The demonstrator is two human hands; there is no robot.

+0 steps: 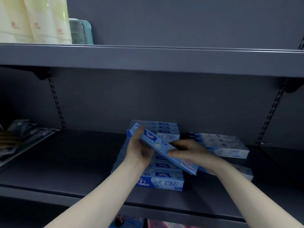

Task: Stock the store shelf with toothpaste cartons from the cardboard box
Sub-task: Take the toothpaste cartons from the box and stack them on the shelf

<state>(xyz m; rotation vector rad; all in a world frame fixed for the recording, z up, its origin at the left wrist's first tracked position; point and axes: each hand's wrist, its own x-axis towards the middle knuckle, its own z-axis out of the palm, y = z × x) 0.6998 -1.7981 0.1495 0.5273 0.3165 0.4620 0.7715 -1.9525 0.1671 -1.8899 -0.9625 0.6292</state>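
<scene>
Two hands share one toothpaste carton (166, 148), held slantwise over the shelf (74, 162). Far left, blister packs (28, 130) lie at the shelf's edge, well apart. Left hand (139, 148) cups the carton's far end, fingers curled round it; right hand (189, 151) pinches its near part between thumb and fingers. Beneath: front stack of cartons (164, 180), with a back stack (162, 129) behind. To the right, another row (227, 145) lies flat. The cardboard box is out of view. Risk: the carton sits askew to the stack; set down crooked, it may overhang and slide off, or nudge the top layer out of line.
</scene>
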